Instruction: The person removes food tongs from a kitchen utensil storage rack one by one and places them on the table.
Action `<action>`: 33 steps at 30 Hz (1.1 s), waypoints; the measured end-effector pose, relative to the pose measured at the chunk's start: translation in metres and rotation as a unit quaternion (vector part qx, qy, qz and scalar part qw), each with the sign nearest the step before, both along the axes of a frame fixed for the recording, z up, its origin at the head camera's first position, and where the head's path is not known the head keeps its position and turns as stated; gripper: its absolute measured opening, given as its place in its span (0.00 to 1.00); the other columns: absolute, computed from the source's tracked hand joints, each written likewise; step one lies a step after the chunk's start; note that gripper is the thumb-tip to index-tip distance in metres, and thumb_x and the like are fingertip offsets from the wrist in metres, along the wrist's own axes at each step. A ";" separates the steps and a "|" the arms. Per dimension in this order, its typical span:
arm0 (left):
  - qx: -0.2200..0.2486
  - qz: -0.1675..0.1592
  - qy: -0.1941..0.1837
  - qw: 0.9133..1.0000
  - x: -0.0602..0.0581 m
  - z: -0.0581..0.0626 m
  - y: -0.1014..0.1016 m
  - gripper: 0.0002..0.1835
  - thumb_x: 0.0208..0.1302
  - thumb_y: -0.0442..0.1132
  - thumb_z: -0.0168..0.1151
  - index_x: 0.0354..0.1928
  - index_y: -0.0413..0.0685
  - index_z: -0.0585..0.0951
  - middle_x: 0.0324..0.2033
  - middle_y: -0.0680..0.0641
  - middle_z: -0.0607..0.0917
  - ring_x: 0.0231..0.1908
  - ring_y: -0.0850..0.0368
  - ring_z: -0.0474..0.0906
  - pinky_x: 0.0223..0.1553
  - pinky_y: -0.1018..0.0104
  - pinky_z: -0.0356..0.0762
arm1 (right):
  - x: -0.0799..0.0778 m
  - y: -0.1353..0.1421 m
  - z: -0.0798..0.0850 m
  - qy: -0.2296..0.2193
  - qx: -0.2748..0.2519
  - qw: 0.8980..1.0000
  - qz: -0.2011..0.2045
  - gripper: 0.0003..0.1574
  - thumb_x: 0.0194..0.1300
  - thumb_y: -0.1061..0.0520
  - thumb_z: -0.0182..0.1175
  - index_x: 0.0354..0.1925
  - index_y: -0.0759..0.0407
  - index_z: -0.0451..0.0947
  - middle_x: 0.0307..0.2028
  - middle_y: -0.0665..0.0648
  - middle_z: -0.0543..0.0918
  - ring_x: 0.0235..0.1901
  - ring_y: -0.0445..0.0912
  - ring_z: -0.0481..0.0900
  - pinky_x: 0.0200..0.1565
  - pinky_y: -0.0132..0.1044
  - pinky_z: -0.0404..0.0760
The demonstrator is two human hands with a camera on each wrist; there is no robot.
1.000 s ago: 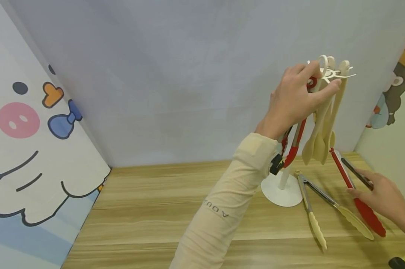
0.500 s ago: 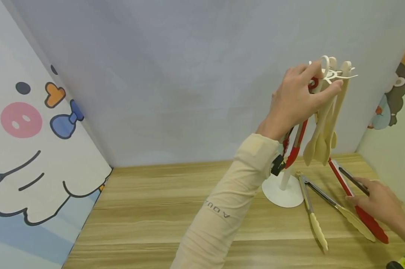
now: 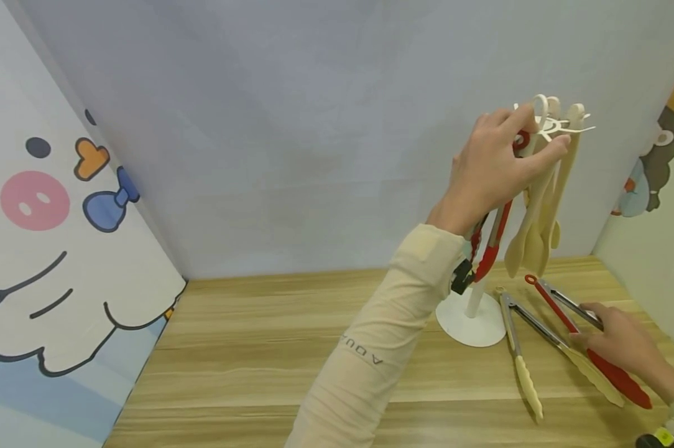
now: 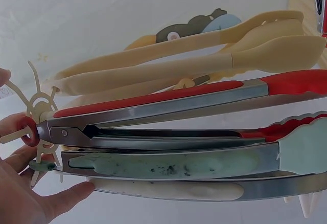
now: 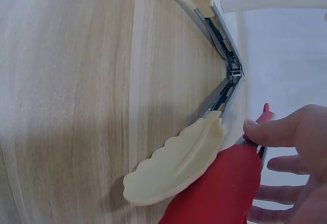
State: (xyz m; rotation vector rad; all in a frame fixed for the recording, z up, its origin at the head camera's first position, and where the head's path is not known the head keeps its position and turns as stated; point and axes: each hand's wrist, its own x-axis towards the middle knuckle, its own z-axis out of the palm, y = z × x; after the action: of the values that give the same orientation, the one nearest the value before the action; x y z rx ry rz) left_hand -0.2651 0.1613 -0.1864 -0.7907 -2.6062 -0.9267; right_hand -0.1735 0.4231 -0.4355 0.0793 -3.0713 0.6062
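My left hand (image 3: 488,162) grips the top hooks (image 3: 551,126) of a white utensil stand. From its hooks hang red tongs (image 4: 204,96), pale green tongs (image 4: 168,163) and several cream utensils (image 4: 281,55), spoon-like in shape. At the right, my right hand (image 3: 622,339) holds a second pair of red tongs (image 3: 622,379) low over the table, thumb on one arm and fingers at the other. Beside these, cream tongs (image 3: 530,382) lie spread on the wood. One cream tip (image 5: 173,162) is close against the red one in the right wrist view.
The stand's round white base (image 3: 471,326) rests on the wood-grain table (image 3: 258,348). A pale backdrop (image 3: 286,155) rises behind, with printed cartoon panels to the left and right.
The right hand has shifted slightly left and nearer to me with the red tongs, whose ring end now shows below the hanging utensils. My left hand stays on the stand.
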 end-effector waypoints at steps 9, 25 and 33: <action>-0.001 0.004 -0.004 1.000 0.000 0.000 0.000 0.18 0.54 0.65 0.47 0.40 0.65 0.67 0.35 0.63 0.65 0.38 0.72 0.58 0.25 0.73 0.61 | -0.002 0.008 0.000 -0.031 0.012 0.999 0.006 0.48 0.47 0.43 0.64 0.48 0.82 0.62 0.20 0.62 0.74 0.18 0.48 0.68 0.19 0.41 0.67; -0.002 0.009 -0.008 1.000 0.000 0.000 0.001 0.19 0.54 0.65 0.47 0.41 0.66 0.67 0.36 0.63 0.65 0.39 0.72 0.57 0.26 0.71 0.60 | 0.006 0.023 -0.007 -0.055 0.003 0.998 -0.022 0.40 0.52 0.43 0.60 0.42 0.80 0.65 0.21 0.55 0.70 0.19 0.46 0.65 0.18 0.37 0.62; 0.010 0.006 -0.009 1.000 -0.001 0.001 0.000 0.18 0.54 0.65 0.48 0.39 0.65 0.68 0.35 0.63 0.66 0.38 0.72 0.58 0.26 0.71 0.61 | 0.010 0.023 -0.008 -0.062 0.000 0.998 -0.021 0.38 0.52 0.42 0.60 0.39 0.78 0.67 0.18 0.53 0.68 0.17 0.45 0.64 0.17 0.36 0.62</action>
State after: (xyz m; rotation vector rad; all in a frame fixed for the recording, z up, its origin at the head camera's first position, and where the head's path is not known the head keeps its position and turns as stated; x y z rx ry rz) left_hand -0.2661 0.1609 -0.1859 -0.7642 -2.6109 -0.9596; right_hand -0.1636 0.4463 -0.4434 -0.0235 -3.1831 0.6321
